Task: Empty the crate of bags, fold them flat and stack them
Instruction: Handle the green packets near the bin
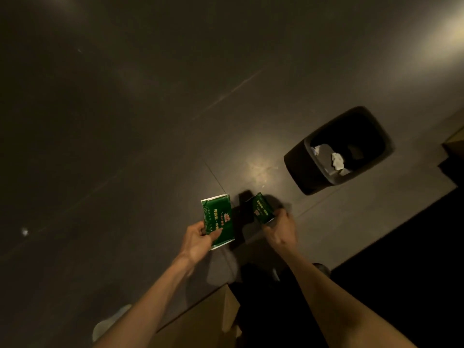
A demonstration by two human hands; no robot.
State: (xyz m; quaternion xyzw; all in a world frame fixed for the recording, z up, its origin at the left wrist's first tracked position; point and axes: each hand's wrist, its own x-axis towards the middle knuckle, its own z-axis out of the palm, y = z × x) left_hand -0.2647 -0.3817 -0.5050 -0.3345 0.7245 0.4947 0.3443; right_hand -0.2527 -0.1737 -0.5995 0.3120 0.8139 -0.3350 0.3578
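Cardboard box (200, 320) cut off below

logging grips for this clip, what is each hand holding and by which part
The left hand pinches a flat green bag at its near left edge; the right hand grips a second green bag by its near end.

Both my forearms are bare right down to the wrists, with no sleeve showing on either one. My left hand (198, 238) and my right hand (280, 228) wear nothing that I can make out in this dim light: no glove, ring, watch or band. Below my arms my legs are covered in something dark, too shadowed to tell the cloth or its cut.
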